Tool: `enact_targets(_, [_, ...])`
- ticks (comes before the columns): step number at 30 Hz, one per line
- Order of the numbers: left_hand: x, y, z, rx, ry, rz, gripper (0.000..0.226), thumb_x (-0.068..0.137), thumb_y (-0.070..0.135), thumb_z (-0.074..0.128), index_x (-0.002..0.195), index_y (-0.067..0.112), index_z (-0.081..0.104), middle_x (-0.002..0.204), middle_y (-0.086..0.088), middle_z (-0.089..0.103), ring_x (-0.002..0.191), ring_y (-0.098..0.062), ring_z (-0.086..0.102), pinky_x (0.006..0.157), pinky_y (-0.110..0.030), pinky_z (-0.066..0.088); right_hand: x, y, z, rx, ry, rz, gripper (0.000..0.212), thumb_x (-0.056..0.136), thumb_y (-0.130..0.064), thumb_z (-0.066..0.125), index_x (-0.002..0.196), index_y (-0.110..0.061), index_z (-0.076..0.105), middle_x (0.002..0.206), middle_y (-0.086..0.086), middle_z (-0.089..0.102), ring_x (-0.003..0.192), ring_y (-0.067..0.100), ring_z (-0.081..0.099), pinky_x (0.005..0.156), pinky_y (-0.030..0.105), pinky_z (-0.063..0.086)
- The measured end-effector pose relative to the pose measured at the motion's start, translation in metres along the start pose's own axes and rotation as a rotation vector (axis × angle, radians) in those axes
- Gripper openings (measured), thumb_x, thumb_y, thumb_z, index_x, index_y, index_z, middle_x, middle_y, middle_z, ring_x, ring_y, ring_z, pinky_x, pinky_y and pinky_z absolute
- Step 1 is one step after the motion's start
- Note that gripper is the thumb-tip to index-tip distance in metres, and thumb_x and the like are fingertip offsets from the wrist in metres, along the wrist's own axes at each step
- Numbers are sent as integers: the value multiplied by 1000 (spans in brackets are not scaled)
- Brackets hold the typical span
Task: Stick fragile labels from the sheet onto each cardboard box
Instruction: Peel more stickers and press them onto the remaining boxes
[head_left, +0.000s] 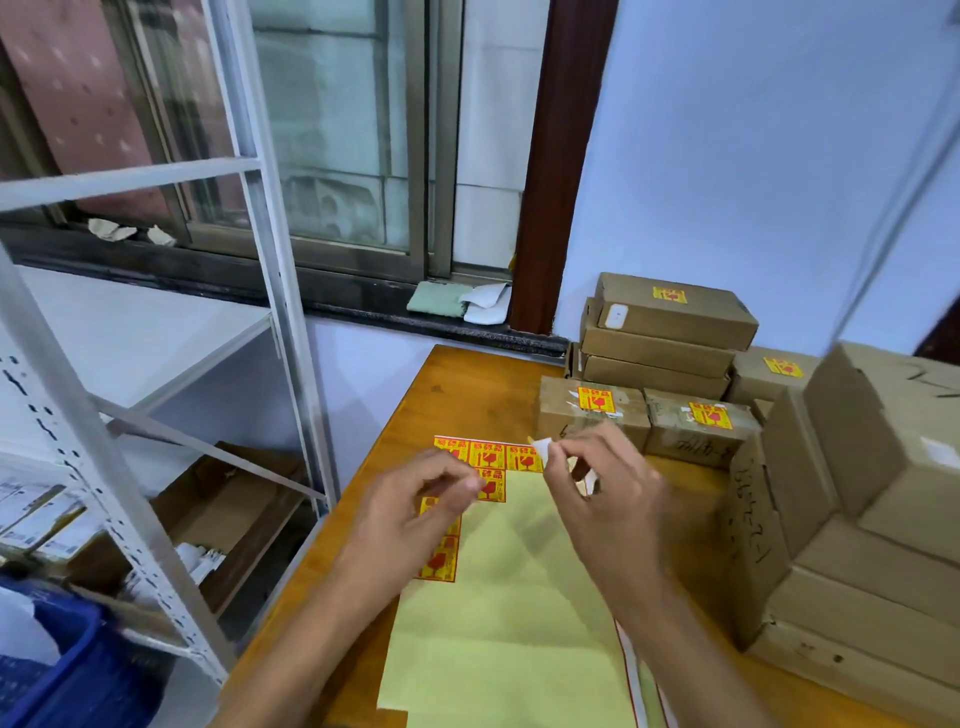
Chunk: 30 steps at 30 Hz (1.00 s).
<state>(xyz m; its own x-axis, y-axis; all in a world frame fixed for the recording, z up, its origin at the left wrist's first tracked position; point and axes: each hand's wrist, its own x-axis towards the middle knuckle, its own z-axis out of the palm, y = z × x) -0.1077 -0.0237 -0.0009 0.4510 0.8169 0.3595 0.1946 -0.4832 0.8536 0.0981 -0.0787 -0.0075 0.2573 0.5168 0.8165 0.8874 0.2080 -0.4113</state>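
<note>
right hand (605, 483) pinches peeled label (541, 447) | left hand (415, 506) fingers curled over sheet (519, 597); grip unclear | boxes (592, 410) beside

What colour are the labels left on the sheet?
Yellow with red print, on the labels along the pale yellow sheet; head view.

The wooden counter (457, 384) carries a yellow label sheet (514, 597); right of the sheet stand stacked cardboard boxes (852, 561), some labelled.
</note>
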Motion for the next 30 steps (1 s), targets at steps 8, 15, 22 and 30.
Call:
enact_targets(8, [2, 108, 31, -468, -155, -258, 27, 100, 27, 59, 89, 5, 71, 87, -11, 73, 77, -21, 70, 72, -39, 58, 16, -38, -81, -310, 126, -457, 20, 97, -21, 72, 80, -12, 76, 81, 0, 67, 68, 17, 60, 48, 30, 45])
enact_targets(15, [1, 169, 59, -536, -263, -195, 24, 96, 24, 62, 82, 7, 70, 76, -14, 70, 73, -22, 66, 70, -34, 57, 32, -37, -155, -440, 136, -588, 18, 95, -23, 74, 81, -13, 78, 83, 1, 70, 69, 18, 61, 53, 31, 50])
enact_targets(22, [16, 229, 89, -548, -243, -90, 15, 92, 16, 68, 83, 6, 74, 78, -13, 73, 71, -19, 68, 64, -30, 58, 62, -40, -234, 133, 57, 210, 25, 85, -46, 77, 107, -38, 69, 91, -13, 61, 76, 11, 63, 63, 23, 52])
enact_targets(30, [48, 280, 161, -384, -301, 62, 10, 87, 24, 77, 79, 18, 78, 76, 8, 74, 68, 1, 63, 66, -17, 49, 110, 4, -333, 357, -262, 578, 26, 93, -23, 76, 71, -11, 68, 52, -3, 47, 44, 5, 34, 46, 14, 26])
